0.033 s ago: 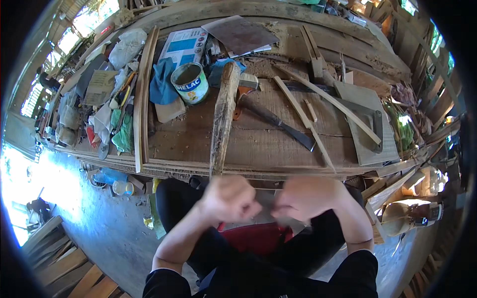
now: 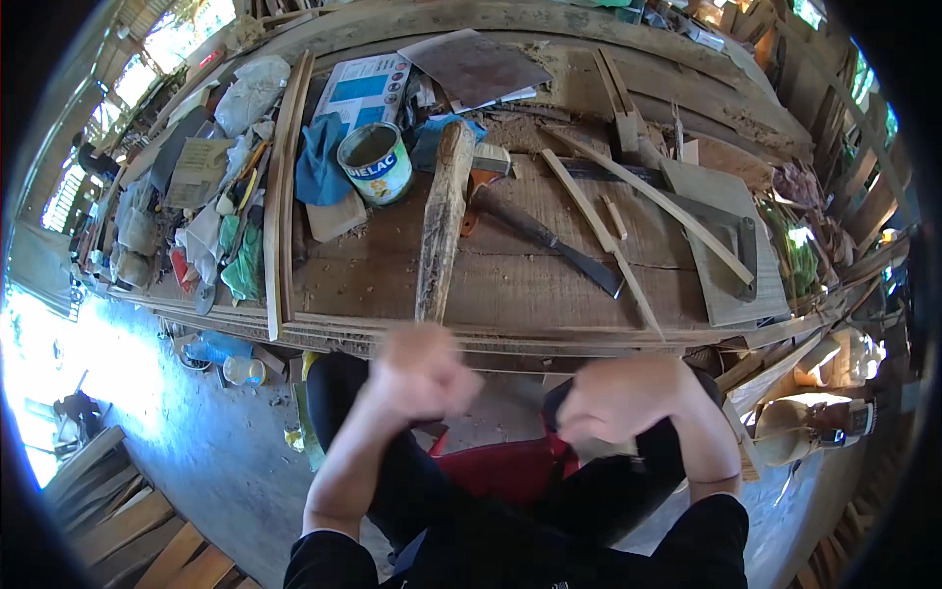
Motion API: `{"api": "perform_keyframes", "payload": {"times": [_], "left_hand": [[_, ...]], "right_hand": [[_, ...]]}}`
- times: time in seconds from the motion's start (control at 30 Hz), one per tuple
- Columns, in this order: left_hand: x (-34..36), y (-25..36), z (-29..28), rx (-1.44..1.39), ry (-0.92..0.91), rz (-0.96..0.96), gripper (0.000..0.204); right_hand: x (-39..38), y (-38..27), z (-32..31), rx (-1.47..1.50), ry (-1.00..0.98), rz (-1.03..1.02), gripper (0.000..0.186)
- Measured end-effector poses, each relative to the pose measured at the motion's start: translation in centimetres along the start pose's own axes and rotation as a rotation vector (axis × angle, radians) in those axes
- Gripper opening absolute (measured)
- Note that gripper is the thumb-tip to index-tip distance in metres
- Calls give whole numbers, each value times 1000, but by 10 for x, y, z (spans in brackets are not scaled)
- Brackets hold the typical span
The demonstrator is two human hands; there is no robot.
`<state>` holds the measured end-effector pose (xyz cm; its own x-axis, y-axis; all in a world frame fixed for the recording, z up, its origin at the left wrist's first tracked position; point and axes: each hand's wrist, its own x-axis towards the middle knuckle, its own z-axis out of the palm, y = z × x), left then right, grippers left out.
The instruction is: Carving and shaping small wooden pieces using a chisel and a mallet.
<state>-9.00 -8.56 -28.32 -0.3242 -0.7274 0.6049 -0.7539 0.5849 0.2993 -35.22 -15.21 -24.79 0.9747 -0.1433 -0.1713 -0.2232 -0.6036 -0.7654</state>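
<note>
My left hand (image 2: 424, 375) is curled like a fist in front of the bench edge, over my left knee. Behind its knuckles, in view, is the lower end of a rough wooden stick (image 2: 444, 206), lying on the bench. My right hand (image 2: 623, 398) hangs apart from it over my right knee, fingers bent downward. Motion smears both hands, so whatever the fingers may hold cannot be made out. On the bench before them lie a dark-handled chisel (image 2: 554, 245), a brush (image 2: 491, 160) and thin wood strips (image 2: 687, 223).
A tin can (image 2: 376, 167) stands on the workbench (image 2: 363, 280) beside a blue cloth (image 2: 327, 162). A metal square (image 2: 748, 250) lies on a board (image 2: 706, 294) at right. Bags and tools crowd the left. A red seat (image 2: 500, 471) shows between my legs.
My hands have drawn apart: the left has moved left and up toward the bench edge, the right slightly right. Things on the bench have stayed put.
</note>
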Motion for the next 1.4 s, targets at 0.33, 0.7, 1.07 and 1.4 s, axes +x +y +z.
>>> {"api": "perform_keyframes", "payload": {"times": [0.33,0.7,1.07,1.4], "left_hand": [[1,10,5,-239,14,-396,52],[-8,18,27,-116,-15,69,20],[-43,56,22,-201,124,-221,22],[-28,85,36,-472,31,-481,25]], "right_hand": [[16,44,27,-12,565,-15,12],[6,52,20,495,882,264,31],[-69,92,27,70,1034,761,29],[-1,24,150,1191,1286,214,13]]}}
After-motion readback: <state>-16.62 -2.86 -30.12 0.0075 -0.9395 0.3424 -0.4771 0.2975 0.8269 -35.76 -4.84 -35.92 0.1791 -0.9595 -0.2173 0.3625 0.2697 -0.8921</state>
